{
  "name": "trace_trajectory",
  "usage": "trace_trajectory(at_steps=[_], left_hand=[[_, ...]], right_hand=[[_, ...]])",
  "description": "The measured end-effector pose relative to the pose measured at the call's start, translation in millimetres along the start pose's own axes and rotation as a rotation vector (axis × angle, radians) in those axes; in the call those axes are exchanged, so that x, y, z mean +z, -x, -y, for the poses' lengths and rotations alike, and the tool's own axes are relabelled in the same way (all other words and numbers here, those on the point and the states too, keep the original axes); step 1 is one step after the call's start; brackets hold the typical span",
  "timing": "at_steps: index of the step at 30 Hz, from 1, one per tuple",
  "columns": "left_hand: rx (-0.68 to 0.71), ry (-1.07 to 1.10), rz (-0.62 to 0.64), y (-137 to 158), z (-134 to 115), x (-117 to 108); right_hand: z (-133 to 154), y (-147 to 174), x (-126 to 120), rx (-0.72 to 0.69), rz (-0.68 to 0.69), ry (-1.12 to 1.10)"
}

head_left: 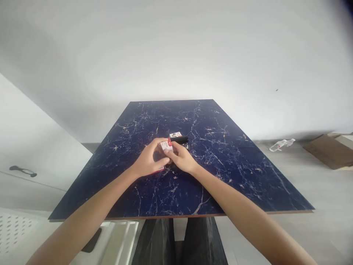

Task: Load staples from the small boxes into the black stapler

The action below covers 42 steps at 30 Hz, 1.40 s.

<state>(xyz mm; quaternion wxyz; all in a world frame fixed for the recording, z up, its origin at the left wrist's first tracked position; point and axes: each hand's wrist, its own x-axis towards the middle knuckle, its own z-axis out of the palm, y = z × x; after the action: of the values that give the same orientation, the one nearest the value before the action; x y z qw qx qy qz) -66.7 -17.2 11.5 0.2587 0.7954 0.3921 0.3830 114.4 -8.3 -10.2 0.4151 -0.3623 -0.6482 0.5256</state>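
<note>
I see the small white-and-red box (164,145) raised above the desk (226,173), pinched between thumb and fingers of my right hand (182,158). My left hand (149,159) curves around its other side, thumb spread from fingers; I cannot tell whether it grips. I judge the handling is midway: the box is picked up but not set down. Another white box (175,134), a black cylinder (180,140) and a red-edged item (159,170) remain close by.
</note>
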Motion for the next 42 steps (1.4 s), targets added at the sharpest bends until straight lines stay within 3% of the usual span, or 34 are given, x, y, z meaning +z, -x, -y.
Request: trace_trajectory(at_steps=[4, 7, 9, 13, 17, 19, 22, 24, 28, 36, 42], left_hand=[[-0.205, 0.071, -0.085, -4.4, 8.2, -19.7], [-0.315, -0.093, -0.031, -5.7, 18.8, -22.1], [-0.320, -0.248, -0.048, -6.3, 26.0, -19.1], [-0.269, -0.443, -0.120, -8.3, 38.8, -15.7], [-0.093, -0.459, -0.036, -9.1, 45.2, -15.7], [-0.031, -0.486, 0.030, -8.5, 45.5, -14.2], [-0.011, -0.538, 0.083, -7.7, 43.6, -12.4], [-0.012, -0.577, 0.098, -7.8, 41.6, -13.0], [-0.064, -0.599, 0.143, -7.4, 37.9, -15.9], [-0.026, -0.600, 0.143, -4.8, 38.8, -18.5], [-0.001, -0.640, 0.149, -6.6, 34.4, -18.1]], right_hand=[[-3.2, -5.2, -17.2, 0.042, -0.114, 0.096], [1.5, -4.9, -33.7, 0.028, 0.067, 0.382], [4.6, -4.5, -45.1, 0.012, 0.091, 0.587], [5.4, -5.9, -70.4, -0.049, -0.192, 0.821], [2.0, -7.1, -91.6, -0.102, -0.356, 0.791], [0.7, -6.9, -97.3, -0.051, -0.280, 0.661], [-0.9, -6.5, -100.0, 0.033, -0.055, 0.473], [-2.8, -6.5, -99.3, 0.033, 0.005, 0.509], [-9.1, -7.4, -99.9, 0.010, -0.062, 0.674], [-13.4, -7.0, -132.7, 0.010, -0.191, 0.590], [-15.6, -11.9, -112.5, 0.025, -0.060, 0.736]])
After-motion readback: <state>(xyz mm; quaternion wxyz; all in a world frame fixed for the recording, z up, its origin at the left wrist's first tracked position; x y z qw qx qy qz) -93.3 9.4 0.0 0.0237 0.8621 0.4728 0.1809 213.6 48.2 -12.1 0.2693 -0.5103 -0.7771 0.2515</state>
